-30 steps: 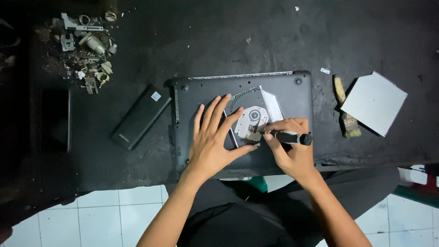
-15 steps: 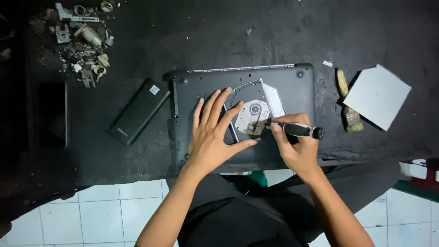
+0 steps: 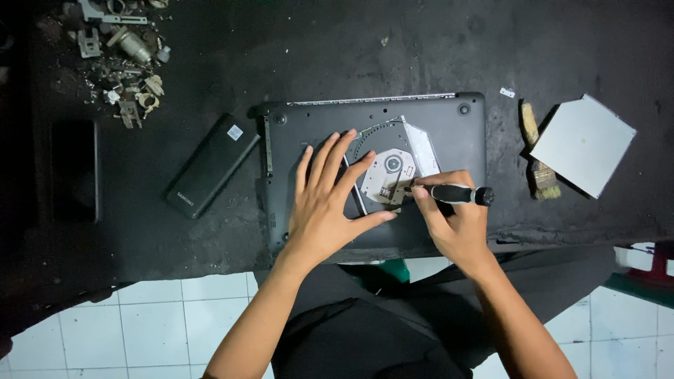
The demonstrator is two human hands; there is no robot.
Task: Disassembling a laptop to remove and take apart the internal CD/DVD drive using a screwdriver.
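Left hand [image 3: 330,203] spread flat on dark grey upturned laptop base [image 3: 449,119] | right hand [image 3: 453,217] clamped on black-handled screwdriver [image 3: 456,194], lying crosswise, tip leftward at silver disc drive [image 3: 393,172]

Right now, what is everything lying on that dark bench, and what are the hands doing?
Laptop base: one, dark grey, upside down, bench centre.
Disc drive mechanism: one, silver, exposed in the base.
Screwdriver: one, black handle, tip at the mechanism.
Battery pack: one, black, left of the base.
Metal scraps: a pile, grey, top left.
Drive cover: one, pale grey, right.
Brush: one, tan, beside it.
Left hand: flat on the base.
Right hand: holds the screwdriver.
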